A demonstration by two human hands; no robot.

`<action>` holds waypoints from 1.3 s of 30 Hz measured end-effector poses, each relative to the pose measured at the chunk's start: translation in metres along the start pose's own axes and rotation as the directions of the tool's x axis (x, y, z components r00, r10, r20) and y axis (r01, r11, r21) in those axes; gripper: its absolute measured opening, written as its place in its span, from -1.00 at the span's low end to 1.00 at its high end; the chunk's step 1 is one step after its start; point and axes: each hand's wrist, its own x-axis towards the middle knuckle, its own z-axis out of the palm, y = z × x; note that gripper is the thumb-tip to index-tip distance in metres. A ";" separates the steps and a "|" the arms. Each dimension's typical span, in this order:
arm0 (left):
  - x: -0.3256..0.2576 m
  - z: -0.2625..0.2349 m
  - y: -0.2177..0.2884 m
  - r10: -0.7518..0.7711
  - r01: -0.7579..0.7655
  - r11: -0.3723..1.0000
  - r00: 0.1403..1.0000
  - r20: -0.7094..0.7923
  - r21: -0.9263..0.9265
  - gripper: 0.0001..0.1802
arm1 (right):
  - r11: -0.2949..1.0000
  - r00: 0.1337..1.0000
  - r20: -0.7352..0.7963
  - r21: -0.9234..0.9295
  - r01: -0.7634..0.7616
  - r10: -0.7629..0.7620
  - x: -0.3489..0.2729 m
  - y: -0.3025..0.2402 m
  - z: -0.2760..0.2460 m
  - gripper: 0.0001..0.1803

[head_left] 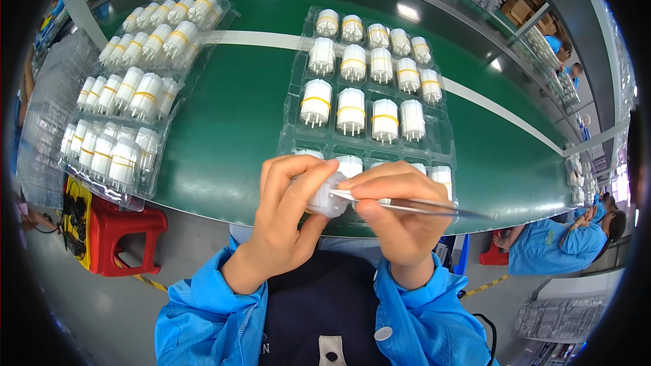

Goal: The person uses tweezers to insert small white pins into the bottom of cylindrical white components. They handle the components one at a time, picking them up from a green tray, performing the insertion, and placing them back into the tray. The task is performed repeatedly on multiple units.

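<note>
White plug (327, 200), tweezers (413, 205), clear tray (369, 81)

Fingers hid most of the work.
The white part (327, 201) was mostly covered; the tweezers' (413, 205) tip was too small to read.

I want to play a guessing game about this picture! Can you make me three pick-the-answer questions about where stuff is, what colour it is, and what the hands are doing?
1. Where is the red stool?
A. under the table's left side
B. on the table
C. behind the right tray

2. What colour is the tabletop?
A. red
B. green
C. white

3. What is the right hand doing?
A. resting flat and empty
B. pinching metal tweezers
C. lifting a tray

Answers:
1 A, it stands on the floor below the left tray.
2 B, the surface is dark green.
3 B, the tweezers meet the white part in the left hand.
</note>
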 end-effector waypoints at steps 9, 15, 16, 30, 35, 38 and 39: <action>0.005 -0.005 0.001 0.032 -0.030 0.999 0.999 0.040 -0.029 -0.28 | 0.995 0.999 -0.033 0.094 0.038 -0.035 -0.003 0.003 -0.004 -0.83; 0.003 -0.006 -0.003 0.096 -0.097 0.988 0.995 0.015 0.119 -0.28 | 0.973 0.996 -0.010 0.214 -0.085 0.089 -0.001 -0.005 -0.008 -0.82; 0.003 -0.007 -0.003 0.068 -0.069 0.994 0.998 0.012 0.085 -0.28 | 0.950 0.991 -0.053 0.295 -0.105 0.126 -0.003 -0.006 -0.007 -0.82; -0.004 -0.010 0.004 -0.208 0.233 0.911 0.972 0.108 -0.341 -0.37 | 0.992 1.000 0.007 0.126 0.028 -0.029 0.001 0.004 -0.005 -0.80; -0.003 -0.010 0.004 -0.207 0.232 0.915 0.972 0.109 -0.330 -0.38 | 0.997 0.999 0.024 0.069 0.042 -0.044 0.002 0.004 -0.006 -0.81; -0.004 -0.010 0.003 -0.202 0.227 0.917 0.973 0.110 -0.329 -0.38 | 0.995 1.000 -0.007 0.101 0.027 -0.027 0.000 0.005 -0.004 -0.83; -0.004 -0.009 0.003 -0.197 0.222 0.918 0.975 0.105 -0.328 -0.38 | 0.993 1.000 -0.030 0.115 0.004 -0.001 -0.001 0.005 -0.004 -0.83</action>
